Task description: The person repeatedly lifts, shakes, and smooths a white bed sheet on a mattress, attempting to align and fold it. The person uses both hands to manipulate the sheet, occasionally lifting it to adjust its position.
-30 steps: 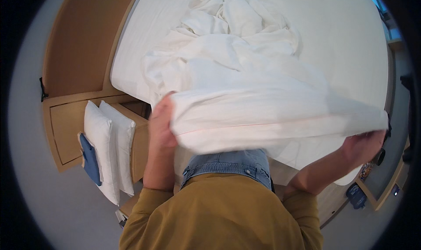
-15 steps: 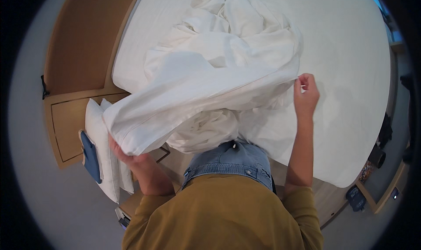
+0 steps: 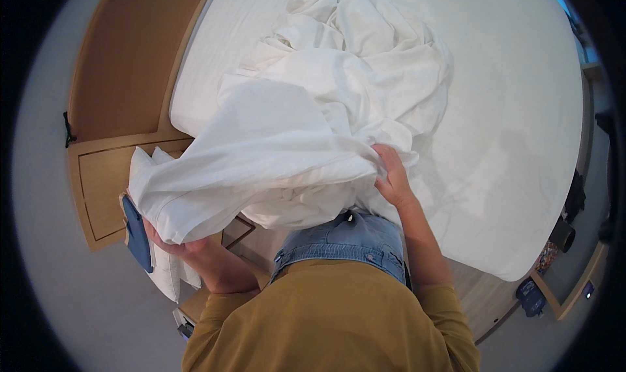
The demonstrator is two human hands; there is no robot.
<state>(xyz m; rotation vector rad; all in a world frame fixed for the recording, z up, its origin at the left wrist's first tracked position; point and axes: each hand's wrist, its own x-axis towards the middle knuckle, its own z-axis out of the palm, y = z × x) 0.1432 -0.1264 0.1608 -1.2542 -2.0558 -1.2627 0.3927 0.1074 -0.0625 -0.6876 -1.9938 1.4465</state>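
Note:
A large white duvet cover [image 3: 248, 131] with seams along its edge lies loosely bunched across the bed and hangs toward my waist. My left hand [image 3: 173, 241] grips its left corner and holds it up beyond the mattress side; the cloth hides most of those fingers. My right hand [image 3: 392, 176] is closed on a gathered fold of the same cover, just right of my body's middle. Between the two hands the cloth stretches in a slack, raised band. More crumpled folds hang below this band, against my jeans.
Beneath the cover is a mattress [image 3: 515, 111] in a smooth white sheet. A brown headboard [image 3: 124, 59] rises on the left. White pillows [image 3: 166, 274] and a blue item [image 3: 137, 235] stand beside a wooden panel [image 3: 124, 189]. A dark blue bag [image 3: 531, 297] rests at right.
My right hand has moved left and slightly nearer, bringing the cover's edge inward and bunching it. My left hand has shifted a little left and nearer with its corner.

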